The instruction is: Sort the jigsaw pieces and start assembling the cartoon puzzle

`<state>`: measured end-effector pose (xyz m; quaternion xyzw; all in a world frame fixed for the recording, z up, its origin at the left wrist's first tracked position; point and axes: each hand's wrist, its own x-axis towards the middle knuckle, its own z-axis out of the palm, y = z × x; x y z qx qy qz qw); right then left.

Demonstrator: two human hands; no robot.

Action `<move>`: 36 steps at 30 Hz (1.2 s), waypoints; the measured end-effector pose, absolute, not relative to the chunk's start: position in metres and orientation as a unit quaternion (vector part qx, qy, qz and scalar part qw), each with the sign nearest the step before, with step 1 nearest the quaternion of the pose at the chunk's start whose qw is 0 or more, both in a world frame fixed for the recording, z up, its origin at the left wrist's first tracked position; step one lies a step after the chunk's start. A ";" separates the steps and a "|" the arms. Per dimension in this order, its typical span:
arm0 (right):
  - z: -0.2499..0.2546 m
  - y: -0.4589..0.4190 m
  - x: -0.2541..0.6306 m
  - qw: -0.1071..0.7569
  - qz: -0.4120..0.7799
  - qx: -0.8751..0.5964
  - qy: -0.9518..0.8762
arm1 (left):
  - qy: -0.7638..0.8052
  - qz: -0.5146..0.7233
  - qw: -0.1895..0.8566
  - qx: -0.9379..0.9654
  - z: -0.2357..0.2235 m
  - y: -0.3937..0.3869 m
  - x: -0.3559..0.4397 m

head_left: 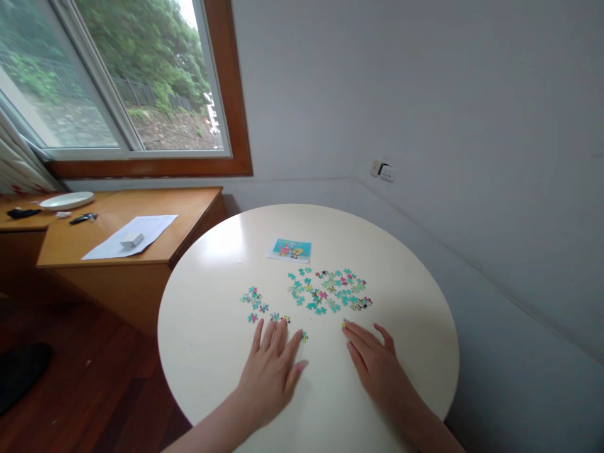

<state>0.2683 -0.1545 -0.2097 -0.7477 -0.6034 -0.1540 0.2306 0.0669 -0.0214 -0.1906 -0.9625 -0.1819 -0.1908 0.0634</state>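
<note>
My left hand (270, 371) lies on the table with its fingers spread. Its index fingertip touches a small jigsaw piece (304, 337), and its other fingertips reach a few pieces (280, 318) just ahead. My right hand (375, 362) rests with fingers stretched out, the fingertips at a yellowish jigsaw piece (344, 324). Beyond the hands spreads a loose group of turquoise, pink and yellow jigsaw pieces (349, 296). A smaller cluster of pieces (253, 296) lies to the left. Behind them is a picture card (293, 250) with cartoon figures on turquoise.
All this lies on a round white table (198, 327). At the left stands a wooden desk (189, 207) bearing paper (151, 228), a small white box (131, 240) and a white plate (67, 201). Walls close in behind and to the right, with a socket (387, 173).
</note>
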 end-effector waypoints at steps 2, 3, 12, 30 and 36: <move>-0.207 -0.159 0.262 0.229 -0.150 -0.739 -0.615 | -0.185 -0.182 0.062 -0.964 -0.191 -0.017 0.062; -0.206 -0.161 0.258 0.228 -0.146 -0.733 -0.624 | -0.190 -0.179 0.060 -0.964 -0.192 -0.015 0.061; -0.197 -0.135 0.214 0.213 -0.101 -0.680 -0.695 | -0.248 -0.220 0.042 -0.943 -0.197 -0.020 0.066; -0.183 -0.097 0.185 0.194 -0.040 -0.655 -0.729 | -0.213 -0.253 -0.016 -0.944 -0.197 -0.013 0.062; -0.192 -0.098 0.208 0.222 -0.089 -0.732 -0.638 | -0.214 -0.240 -0.046 -0.946 -0.196 -0.016 0.064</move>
